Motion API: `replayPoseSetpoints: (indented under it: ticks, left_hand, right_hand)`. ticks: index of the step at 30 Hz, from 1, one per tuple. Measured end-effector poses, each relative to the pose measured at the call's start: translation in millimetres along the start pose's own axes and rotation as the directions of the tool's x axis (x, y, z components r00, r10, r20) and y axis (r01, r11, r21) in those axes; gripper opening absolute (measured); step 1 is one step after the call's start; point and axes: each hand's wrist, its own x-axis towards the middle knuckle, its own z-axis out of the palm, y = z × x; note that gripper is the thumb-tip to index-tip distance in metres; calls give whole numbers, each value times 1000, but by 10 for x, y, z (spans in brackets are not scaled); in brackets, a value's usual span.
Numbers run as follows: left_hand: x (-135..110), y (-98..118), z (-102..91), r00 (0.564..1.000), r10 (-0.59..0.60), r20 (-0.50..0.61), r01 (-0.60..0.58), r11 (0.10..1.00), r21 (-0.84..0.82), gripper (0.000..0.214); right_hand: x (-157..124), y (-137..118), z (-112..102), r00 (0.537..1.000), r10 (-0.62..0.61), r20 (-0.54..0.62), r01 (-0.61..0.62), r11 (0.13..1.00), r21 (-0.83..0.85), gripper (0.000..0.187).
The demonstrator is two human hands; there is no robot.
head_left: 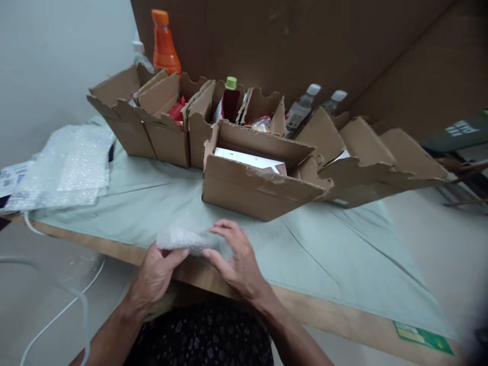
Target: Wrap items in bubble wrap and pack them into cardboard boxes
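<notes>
A small bundle of clear bubble wrap point(186, 241) is held just above the front edge of the table. What may be inside the wrap cannot be made out. My left hand point(154, 274) grips its left end, with the thumb lying along the near side. At the other end, my right hand point(238, 259) has its thumb and curved fingers around the wrap, the fingertips a little blurred. Just beyond my hands stands an open cardboard box point(263, 195) with a white carton point(249, 159) in it.
More cardboard boxes point(168, 140) line the back, with an orange bottle point(164, 46) and clear bottles point(302, 108) behind. Flat bubble wrap sheets point(82, 165) lie at the left on the green cloth point(152, 203). A white cable point(57, 317) hangs at lower left.
</notes>
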Motion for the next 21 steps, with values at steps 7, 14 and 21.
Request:
replayPoseSetpoints:
  ticks: [7,14,21]
  left_hand:
    - [-66,91,175,936,252,246,-342,820,459,18]
    - [97,60,212,837,383,390,-535,721,441,34]
    - [445,-181,222,913,373,165,-404,769,495,32]
  right_hand:
    - [-100,-197,-443,971,-53,231,55,998,-1,75]
    - [-122,-380,-981,991,-108,80,117,985,-126,11]
    - [612,-460,-2262,870,-120,-478,35,982,-183,20]
